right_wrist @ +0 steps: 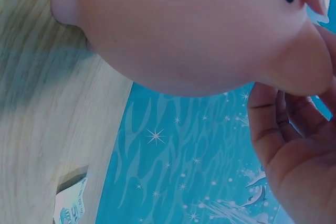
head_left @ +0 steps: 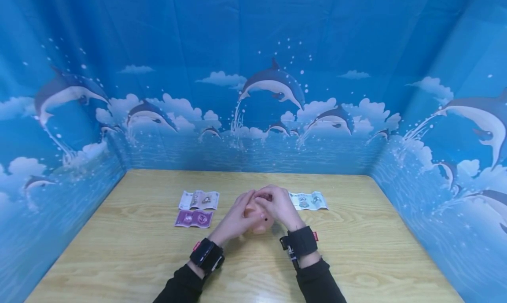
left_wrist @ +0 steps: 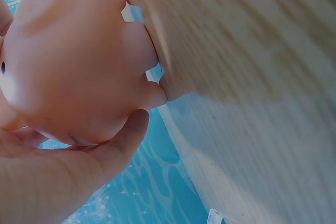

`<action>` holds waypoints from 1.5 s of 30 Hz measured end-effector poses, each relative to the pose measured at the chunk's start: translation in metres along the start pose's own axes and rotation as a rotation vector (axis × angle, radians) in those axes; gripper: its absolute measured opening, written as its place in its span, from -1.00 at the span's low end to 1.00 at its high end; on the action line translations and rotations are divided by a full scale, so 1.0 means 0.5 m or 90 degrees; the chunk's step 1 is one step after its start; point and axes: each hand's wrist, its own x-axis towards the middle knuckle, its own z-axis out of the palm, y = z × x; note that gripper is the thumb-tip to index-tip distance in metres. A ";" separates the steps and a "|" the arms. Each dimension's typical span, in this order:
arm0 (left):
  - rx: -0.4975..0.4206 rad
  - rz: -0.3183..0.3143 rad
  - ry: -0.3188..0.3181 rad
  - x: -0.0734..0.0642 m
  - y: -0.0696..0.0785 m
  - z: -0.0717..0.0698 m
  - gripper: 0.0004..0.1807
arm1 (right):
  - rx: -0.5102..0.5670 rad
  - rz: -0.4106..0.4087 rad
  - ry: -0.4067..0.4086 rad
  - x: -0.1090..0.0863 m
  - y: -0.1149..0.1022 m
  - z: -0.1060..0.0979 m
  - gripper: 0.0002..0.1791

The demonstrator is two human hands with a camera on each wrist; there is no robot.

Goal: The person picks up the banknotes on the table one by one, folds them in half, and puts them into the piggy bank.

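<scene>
A pink piggy bank (head_left: pixel 261 223) stands on the table between the two hands, its face with a black eye turned to the right. My left hand (head_left: pixel 236 219) holds it round the side, the thumb (left_wrist: pixel 126 137) lying along its round body in the left wrist view. At the top, my right hand (head_left: pixel 278 205) has curled fingers right at the ear (right_wrist: pixel 302 66). Its fingertips are partly hidden behind that ear in the right wrist view, and I cannot tell what they pinch. The piggy bank's stubby feet (left_wrist: pixel 142 45) meet the wood.
Left of the hands lie a pale brownish banknote (head_left: pixel 199 200) and, nearer me, a purple banknote (head_left: pixel 193 218), both creased. A pale green-blue banknote (head_left: pixel 309 201) lies to the right, behind the right hand. A blue dolphin curtain (head_left: pixel 253 153) encloses the wooden table (head_left: pixel 138 250) at the back and sides.
</scene>
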 end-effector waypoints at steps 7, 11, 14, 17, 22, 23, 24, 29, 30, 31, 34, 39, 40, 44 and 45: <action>-0.004 -0.008 -0.002 -0.001 0.001 0.001 0.01 | 0.000 -0.030 -0.040 0.000 0.001 -0.010 -0.80; -0.005 -0.015 -0.003 -0.001 0.002 0.001 0.02 | -0.004 -0.044 -0.057 -0.001 0.001 -0.016 -0.77; -0.001 -0.021 -0.002 -0.002 0.004 0.001 0.03 | -0.004 -0.034 -0.045 -0.002 -0.001 -0.014 -0.77; 0.002 -0.018 -0.001 -0.003 0.004 0.000 0.02 | 0.003 -0.022 -0.029 -0.003 -0.005 -0.010 -0.78; 0.000 -0.012 0.001 -0.003 0.004 -0.001 0.02 | 0.010 -0.008 -0.004 -0.004 -0.007 -0.003 -0.79; 0.001 -0.010 0.002 -0.003 0.003 -0.001 0.02 | 0.009 -0.005 0.001 -0.003 -0.007 -0.003 -0.79; 0.000 -0.011 0.003 -0.003 0.002 -0.001 0.02 | 0.007 -0.005 0.006 -0.003 -0.008 -0.002 -0.79; 0.002 -0.002 0.003 -0.003 0.000 0.000 0.01 | -0.004 0.003 0.021 -0.002 -0.010 0.001 -0.81; 0.002 0.000 0.003 -0.003 0.000 0.000 0.00 | -0.005 0.004 0.022 -0.001 -0.009 0.001 -0.81; 0.002 0.000 0.003 -0.003 0.000 0.000 0.00 | -0.007 0.007 0.022 -0.001 -0.009 0.002 -0.81; 0.003 0.000 0.004 -0.003 0.000 -0.001 0.01 | -0.013 0.012 0.021 0.000 -0.008 0.003 -0.81; 0.001 -0.001 0.006 -0.003 -0.001 0.000 0.01 | -0.026 0.012 0.023 0.000 -0.009 0.004 -0.81; 0.000 0.000 0.006 -0.002 -0.002 0.000 0.01 | -0.027 0.013 0.023 -0.001 -0.010 0.004 -0.81; -0.002 0.004 0.008 -0.001 -0.003 0.001 0.00 | -0.027 0.011 0.025 -0.002 -0.010 0.004 -0.82; -0.002 0.004 0.008 -0.001 -0.003 0.001 0.01 | -0.027 0.009 0.025 -0.003 -0.011 0.004 -0.82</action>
